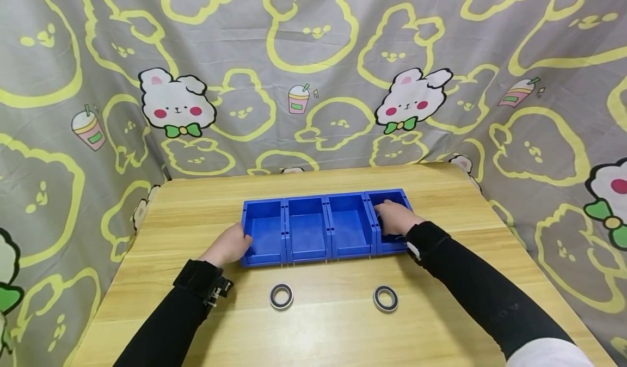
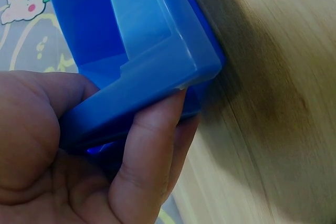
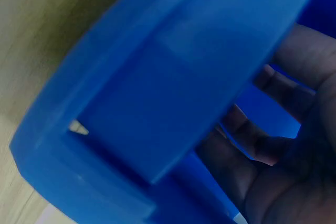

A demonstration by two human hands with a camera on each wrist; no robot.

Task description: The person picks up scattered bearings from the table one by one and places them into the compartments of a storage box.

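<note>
A row of joined blue plastic bins (image 1: pixel 307 254) stands across the table. My left hand (image 1: pixel 229 245) grips its left end, thumb inside and fingers outside; in the left wrist view those fingers (image 2: pixel 149 145) curl under the bin's edge. Inside the rightmost bin (image 1: pixel 390 247) is my right hand (image 1: pixel 395 218), close to the dividing wall. In the right wrist view its bent fingers (image 3: pixel 226 163) go down behind the bin's blue front wall (image 3: pixel 157 93), which hides the tips; I cannot tell what they hold. Two ball bearings lie nearby, one front left (image 1: pixel 272 297), one front right (image 1: pixel 395 299).
The three left bins show bare blue floors. Light wooden table (image 1: pixel 333 334) extends around the row, with a patterned grey curtain (image 1: pixel 235 46) behind and at both sides. Black sleeves and wrist straps cover both forearms.
</note>
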